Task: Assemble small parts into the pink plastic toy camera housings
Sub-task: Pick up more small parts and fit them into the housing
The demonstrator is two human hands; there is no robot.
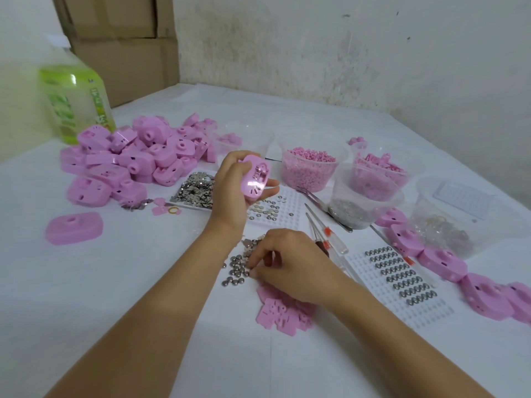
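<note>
I hold one pink camera housing [256, 177] in my left hand [234, 193], just above the middle of the frame. My fingers and thumb wrap its edges, and its open inner side is tilted toward me. Below it, my right hand [290, 264] is lowered to the table [129, 297], fingers curled down. The fingertips [254, 272] touch a loose heap of silver button cells [237, 270]. I cannot tell whether a cell is pinched between them or only touched.

Under my right wrist lies a pile of flat pink plates [280, 313]. Just right of that hand are screwdrivers with clear handles [326, 235], and beyond them a white tray with rows of button cells [402, 278]. Behind my left hand sit a tray of shiny metal contacts [196, 188] and a second white cell tray [275, 209].

In the upper left is a heap of pink housings [135, 159], with a single housing [73, 228] face down near the left edge. Toward the upper right stand clear tubs, one of them full of pink pellets [309, 168]. A row of housings [442, 261] runs down the right edge. A green bottle [76, 101] and cardboard boxes [120, 38] stand at the far left.
</note>
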